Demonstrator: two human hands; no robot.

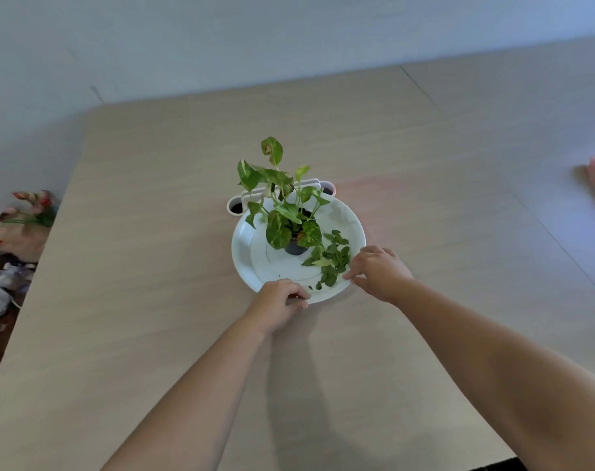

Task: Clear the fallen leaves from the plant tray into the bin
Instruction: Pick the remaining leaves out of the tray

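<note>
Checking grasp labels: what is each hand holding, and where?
Left hand pinches the white tray at its near rim. Right hand holds nothing; its fingertips reach the fallen leaves.

A light wood-grain table [153, 334] carries 2 things near its middle: a round white tray [252, 256] and, touching the tray's far edge, a white bin [235, 206]. The tabletop around them is bare.

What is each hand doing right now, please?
Left hand: closed, pinching the near rim of the white tray.
Right hand: open, holding nothing, fingertips beside the fallen leaves.
</note>
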